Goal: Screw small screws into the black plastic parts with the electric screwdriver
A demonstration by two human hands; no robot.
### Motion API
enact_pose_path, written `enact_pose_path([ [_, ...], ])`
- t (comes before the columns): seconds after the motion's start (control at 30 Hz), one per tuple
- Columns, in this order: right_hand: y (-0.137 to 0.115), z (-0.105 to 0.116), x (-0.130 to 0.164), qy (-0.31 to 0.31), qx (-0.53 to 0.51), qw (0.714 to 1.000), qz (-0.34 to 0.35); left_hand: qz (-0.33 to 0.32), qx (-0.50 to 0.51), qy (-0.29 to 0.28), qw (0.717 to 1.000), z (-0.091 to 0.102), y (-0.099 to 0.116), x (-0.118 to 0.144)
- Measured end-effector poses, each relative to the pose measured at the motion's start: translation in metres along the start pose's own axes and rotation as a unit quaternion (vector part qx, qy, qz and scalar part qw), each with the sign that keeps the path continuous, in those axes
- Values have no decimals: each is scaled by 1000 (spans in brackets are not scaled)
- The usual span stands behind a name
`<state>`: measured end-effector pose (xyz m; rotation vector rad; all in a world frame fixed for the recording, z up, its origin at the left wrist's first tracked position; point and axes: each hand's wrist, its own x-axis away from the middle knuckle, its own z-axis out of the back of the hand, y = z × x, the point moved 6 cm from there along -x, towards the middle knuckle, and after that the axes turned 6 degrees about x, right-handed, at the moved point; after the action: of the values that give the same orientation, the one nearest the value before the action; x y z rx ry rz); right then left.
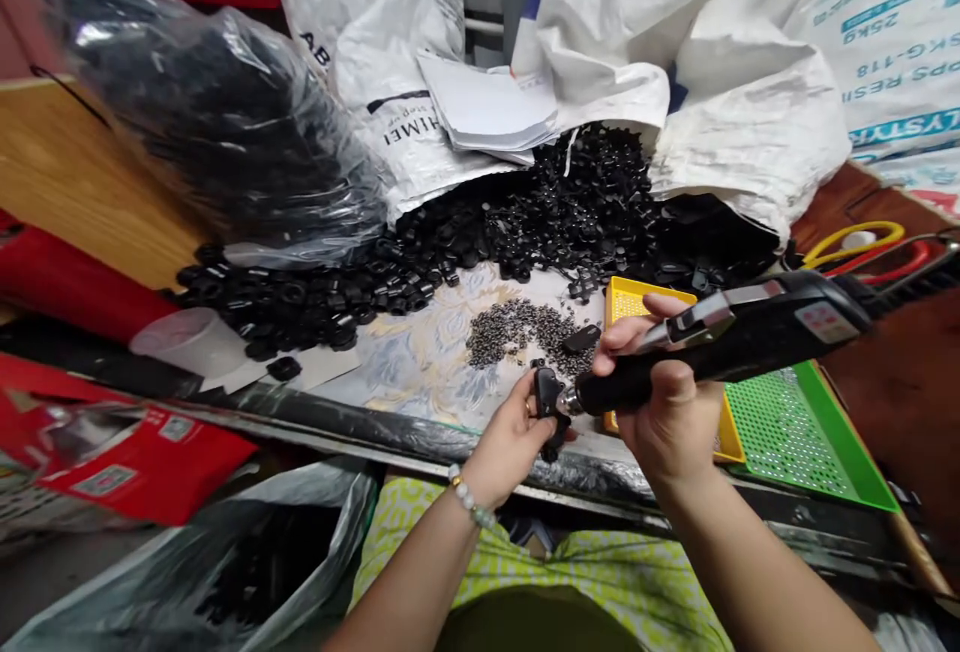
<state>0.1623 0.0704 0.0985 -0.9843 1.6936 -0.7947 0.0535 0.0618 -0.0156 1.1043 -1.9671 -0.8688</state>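
Your left hand [510, 437] pinches a black part [548, 397] just below the screw pile [525, 327], steadying it so the driver [720, 337], gripped in your right hand [664, 387], meets it squarely.

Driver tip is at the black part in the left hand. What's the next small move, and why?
Probably press the electric screwdriver tip squarely into the black part and squeeze the lever: the right hand already grips it, and the left hand pinches the part against the tip.
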Motion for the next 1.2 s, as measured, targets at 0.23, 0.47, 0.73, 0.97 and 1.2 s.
enact_pose_path([
  [0.23, 8, -6, -5, -1, 4, 1000, -1, -32, 38, -4, 999, 2, -1, 0],
  [0.47, 9, -9, -3, 6, 25, 1000, 10, -44, 30, -25, 998, 5, -4, -2],
  [0.73, 3, -8, -4, 9, 33, 999, 31, -53, 15, -33, 998, 6, -6, -3],
  [0.97, 7, -10, -3, 2, 30, 999, 25, -46, 18, -25, 998, 7, -8, -2],
  [1.2, 11, -8, -1, 8, 53, 998, 29, -43, 20, -26, 999, 7, -8, -3],
])
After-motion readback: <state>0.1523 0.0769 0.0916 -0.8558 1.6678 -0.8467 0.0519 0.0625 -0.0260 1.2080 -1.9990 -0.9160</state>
